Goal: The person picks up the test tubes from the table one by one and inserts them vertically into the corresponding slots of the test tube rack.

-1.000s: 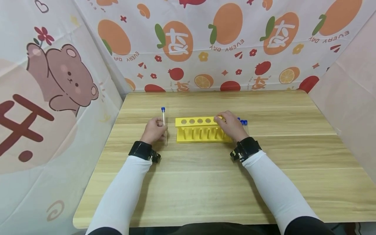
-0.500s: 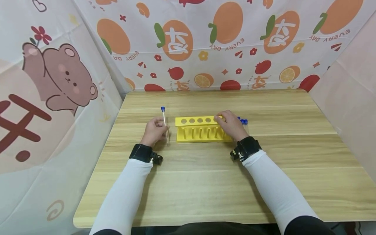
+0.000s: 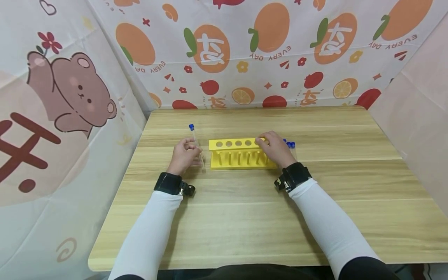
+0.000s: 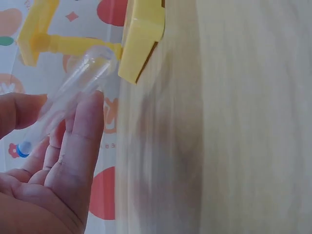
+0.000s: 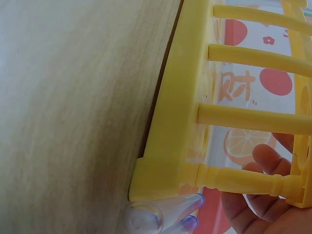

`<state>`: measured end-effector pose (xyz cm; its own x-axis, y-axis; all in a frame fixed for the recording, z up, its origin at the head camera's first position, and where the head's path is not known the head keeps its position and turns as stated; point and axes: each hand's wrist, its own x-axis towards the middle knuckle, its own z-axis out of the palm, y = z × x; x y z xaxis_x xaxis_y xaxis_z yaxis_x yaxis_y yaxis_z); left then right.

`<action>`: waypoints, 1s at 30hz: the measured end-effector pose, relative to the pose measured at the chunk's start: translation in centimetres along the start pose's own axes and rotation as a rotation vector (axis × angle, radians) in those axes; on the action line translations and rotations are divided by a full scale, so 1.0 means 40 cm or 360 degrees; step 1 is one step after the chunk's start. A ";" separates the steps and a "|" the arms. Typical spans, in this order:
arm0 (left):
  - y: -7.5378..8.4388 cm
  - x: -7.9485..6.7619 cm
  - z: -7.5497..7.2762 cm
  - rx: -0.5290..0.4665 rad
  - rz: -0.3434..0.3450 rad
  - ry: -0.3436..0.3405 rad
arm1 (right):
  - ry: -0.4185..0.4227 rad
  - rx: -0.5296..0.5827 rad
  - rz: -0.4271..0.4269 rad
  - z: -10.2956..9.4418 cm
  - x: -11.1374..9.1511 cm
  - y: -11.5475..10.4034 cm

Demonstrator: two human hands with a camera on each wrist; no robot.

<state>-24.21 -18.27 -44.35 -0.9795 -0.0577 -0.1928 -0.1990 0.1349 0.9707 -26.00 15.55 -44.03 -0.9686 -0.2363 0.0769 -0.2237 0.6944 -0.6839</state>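
Observation:
A clear test tube (image 4: pixel 80 80) with a blue cap is pinched between the thumb and fingers of my left hand (image 3: pixel 182 156). It leans in the head view, its cap up to the left and its rounded bottom down near the left end of a yellow test tube rack (image 3: pixel 224 168). That rack stands upright on the table, with a row of round holes in its top plate. My right hand (image 3: pixel 276 151) grips the top of its right end; in the right wrist view the fingers (image 5: pixel 268 158) curl behind the end post.
Several blue-capped test tubes (image 5: pixel 141 218) are beside the rack's right end, partly hidden by the right hand in the head view. The wooden table (image 3: pixel 238 217) meets a fruit-printed cloth (image 3: pixel 259 77) at its back edge.
The tube has gone from nearly upright to tilted, its cap shifting left and its bottom swinging right toward the rack. My left hand moved slightly right. Right hand and rack stayed put.

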 end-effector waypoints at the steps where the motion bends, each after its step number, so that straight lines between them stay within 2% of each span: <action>1: 0.002 -0.001 0.000 -0.0001 0.0002 -0.0002 | 0.0002 0.0001 -0.0001 0.000 0.000 0.000; 7: 0.021 -0.012 0.001 -0.0002 0.0006 -0.0015 | 0.0003 -0.0013 -0.0002 0.000 0.001 0.001; 17: 0.092 -0.070 0.017 0.0017 0.0059 -0.0038 | 0.0009 0.0000 0.0015 0.000 0.001 0.004; 24: 0.047 -0.026 0.014 -0.0003 0.0168 0.0006 | 0.0014 0.0005 0.0023 -0.001 -0.004 0.000; 30: 0.064 -0.039 0.022 0.0036 0.0253 0.0034 | 0.0023 0.0000 0.0020 0.001 -0.005 0.000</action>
<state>-23.23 -16.97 -41.68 -0.9979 -0.0550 -0.0337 -0.0424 0.1664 0.9851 -25.81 15.57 -44.07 -0.9729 -0.2177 0.0784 -0.2112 0.6972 -0.6851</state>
